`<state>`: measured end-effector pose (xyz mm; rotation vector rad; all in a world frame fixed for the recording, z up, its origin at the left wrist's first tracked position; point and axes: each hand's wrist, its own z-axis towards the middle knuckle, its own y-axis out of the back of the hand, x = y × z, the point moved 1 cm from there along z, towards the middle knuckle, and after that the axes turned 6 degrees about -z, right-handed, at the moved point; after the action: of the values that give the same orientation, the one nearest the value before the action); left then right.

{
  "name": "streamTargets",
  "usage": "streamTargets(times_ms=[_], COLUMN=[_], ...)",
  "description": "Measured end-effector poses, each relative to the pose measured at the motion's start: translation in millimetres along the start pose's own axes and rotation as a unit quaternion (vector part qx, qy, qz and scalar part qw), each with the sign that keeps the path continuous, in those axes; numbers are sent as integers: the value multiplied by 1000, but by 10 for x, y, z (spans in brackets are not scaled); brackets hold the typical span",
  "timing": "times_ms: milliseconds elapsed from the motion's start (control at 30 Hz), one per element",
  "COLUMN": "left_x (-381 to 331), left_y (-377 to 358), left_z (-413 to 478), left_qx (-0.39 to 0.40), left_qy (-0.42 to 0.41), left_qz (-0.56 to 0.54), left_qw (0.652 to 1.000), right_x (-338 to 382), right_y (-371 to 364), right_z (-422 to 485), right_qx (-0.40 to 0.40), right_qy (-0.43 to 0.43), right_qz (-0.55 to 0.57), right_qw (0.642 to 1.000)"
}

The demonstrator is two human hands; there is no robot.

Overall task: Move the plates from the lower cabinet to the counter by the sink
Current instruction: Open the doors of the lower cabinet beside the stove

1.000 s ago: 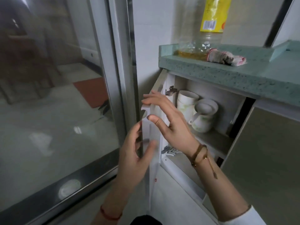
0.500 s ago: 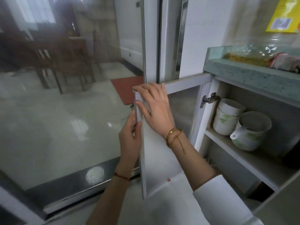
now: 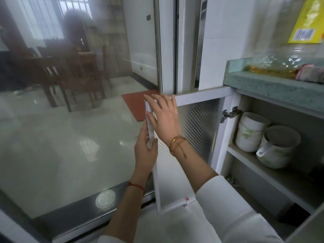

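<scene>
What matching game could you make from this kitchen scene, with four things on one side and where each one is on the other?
Things:
1. oil bottle
2. stacked white cups
3. red mat
4. left hand

Places:
A. on the floor beyond the glass door
B. holding the edge of the cabinet door
C. on the green counter
D. on the cabinet shelf

Pairs: 1-C, 2-D, 3-A, 4-B.
</scene>
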<state>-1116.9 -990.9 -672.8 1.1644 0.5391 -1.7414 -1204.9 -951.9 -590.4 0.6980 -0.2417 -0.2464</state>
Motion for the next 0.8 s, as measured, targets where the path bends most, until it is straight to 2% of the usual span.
streamTargets(times_ms=[167,267,367,467,633,733,800], left_x=[-4,-76,-215,-379,-632,-763,-813], left_y=[23,5,-66,-214,-770,-1320,-1497], left_z=[-72,-177,-351,-553,-783,-844,-884], left_qx=[29,-2,-32,-29,120,246,284], left_qy=[7,-3,-49,-67,-5,9,25], left_qz=[-15,-19,-6,-29,-136,-184,-194], left_qw=[999,1000,998,997,983,952,939], right_x=[-3,-92,-268,-465,-828,-1117,-1154], right_y=[34,115,284,540,1124,1517,1685], right_z=[-34,-179,-427,-711,-1121,-1344,-1451], right_qx=[21,15,12,-11,-44,-80,-93], right_qy=[-5,-25,-51,-95,-160,-206,-210], right_qz=[45,66,58,29,-56,-149,-168], right_qw=[999,997,997,995,985,964,959])
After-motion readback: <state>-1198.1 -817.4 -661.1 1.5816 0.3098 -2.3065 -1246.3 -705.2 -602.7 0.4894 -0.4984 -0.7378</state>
